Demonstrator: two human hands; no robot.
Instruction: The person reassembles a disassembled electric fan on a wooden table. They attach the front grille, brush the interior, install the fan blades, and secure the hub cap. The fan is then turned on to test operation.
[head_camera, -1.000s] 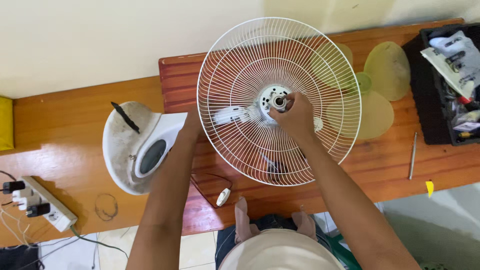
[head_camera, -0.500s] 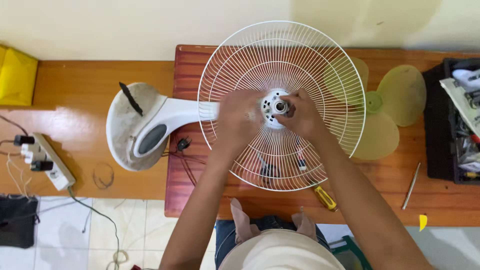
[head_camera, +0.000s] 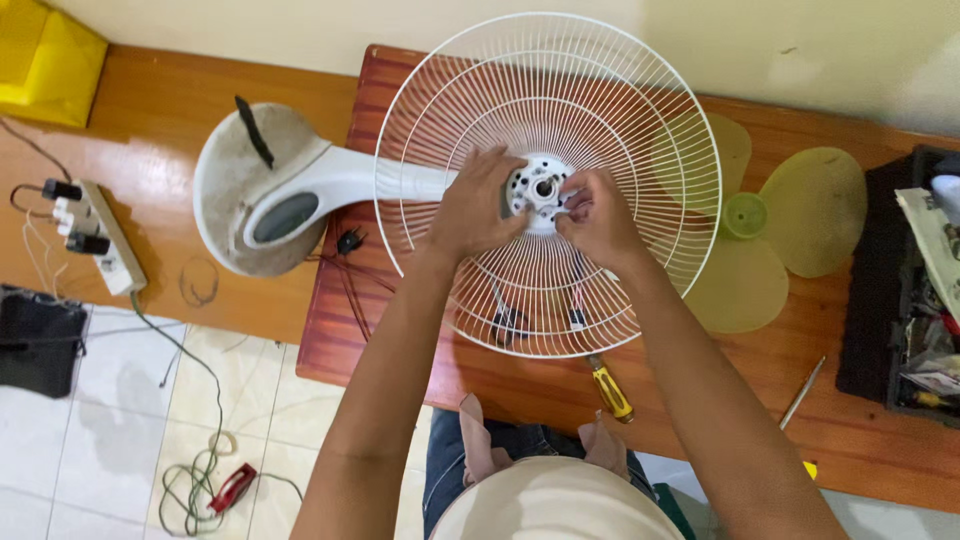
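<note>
A yellow-handled screwdriver (head_camera: 610, 389) lies near the grille's lower rim, the green fan blade (head_camera: 770, 235) partly behind its wires, a toolbox (head_camera: 905, 290) cut off at the right. My left hand (head_camera: 478, 205) and right hand (head_camera: 596, 217) press curled fingers on the white hub (head_camera: 540, 188) at the centre of the fan grille (head_camera: 548, 185) on the wooden bench (head_camera: 880, 440). My fingers hide whatever they pinch.

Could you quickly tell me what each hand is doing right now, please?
Left hand: fingers curled, gripping the hub of the fan guard.
Right hand: fingers pinched on the hub's right side; anything held is hidden.
</note>
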